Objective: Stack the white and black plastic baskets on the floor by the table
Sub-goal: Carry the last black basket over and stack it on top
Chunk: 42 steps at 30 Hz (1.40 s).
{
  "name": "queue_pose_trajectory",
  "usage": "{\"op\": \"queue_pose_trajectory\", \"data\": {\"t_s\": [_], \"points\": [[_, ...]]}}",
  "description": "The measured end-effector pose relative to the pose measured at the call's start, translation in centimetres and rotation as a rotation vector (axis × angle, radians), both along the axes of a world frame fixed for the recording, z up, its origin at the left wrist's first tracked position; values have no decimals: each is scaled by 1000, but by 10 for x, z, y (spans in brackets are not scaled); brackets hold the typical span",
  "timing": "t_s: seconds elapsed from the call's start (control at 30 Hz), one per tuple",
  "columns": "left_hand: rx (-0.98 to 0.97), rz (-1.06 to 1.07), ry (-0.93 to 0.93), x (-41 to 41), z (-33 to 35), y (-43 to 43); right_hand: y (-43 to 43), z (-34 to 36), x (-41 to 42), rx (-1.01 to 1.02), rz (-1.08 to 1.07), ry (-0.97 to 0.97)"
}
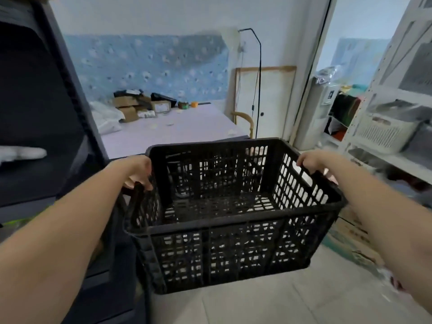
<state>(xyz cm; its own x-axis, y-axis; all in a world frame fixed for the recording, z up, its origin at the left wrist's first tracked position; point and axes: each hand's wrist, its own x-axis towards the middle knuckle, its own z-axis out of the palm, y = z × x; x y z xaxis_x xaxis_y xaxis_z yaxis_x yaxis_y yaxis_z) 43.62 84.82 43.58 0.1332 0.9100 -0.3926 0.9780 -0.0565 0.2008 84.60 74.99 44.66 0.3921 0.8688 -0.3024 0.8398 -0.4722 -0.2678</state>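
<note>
Left hand [138, 171] curled over the left end rim of the black basket [222, 253]. The basket is empty and held level in the air above the tiled floor [280, 300], just short of the table [187, 127]. Right hand [313, 162] grips the opposite end rim by the handle slot; likely light, stiff and not slippery, best carried by these two end rims.

The basket [224, 213] sits before the table [187, 129], shelves [385, 127] right.
</note>
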Motion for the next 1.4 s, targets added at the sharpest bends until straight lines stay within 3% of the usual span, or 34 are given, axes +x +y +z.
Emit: {"op": "queue_pose_trajectory", "data": {"t_s": [0.27,0.5,0.7,0.87,1.07,1.4], "points": [[257,67,-10,26,29,115,127,48,37,-45,131,-35],[307,158,25,57,39,183,249,69,81,-70,307,-126],[312,248,87,78,19,219,314,68,92,-58,357,-52],[305,276,131,78,4,252,356,52,96,15,330,76],[305,270,143,78,-2,283,386,42,97,-30,380,-19],[309,281,115,76,-37,307,416,11,109,-30,390,-15]]}}
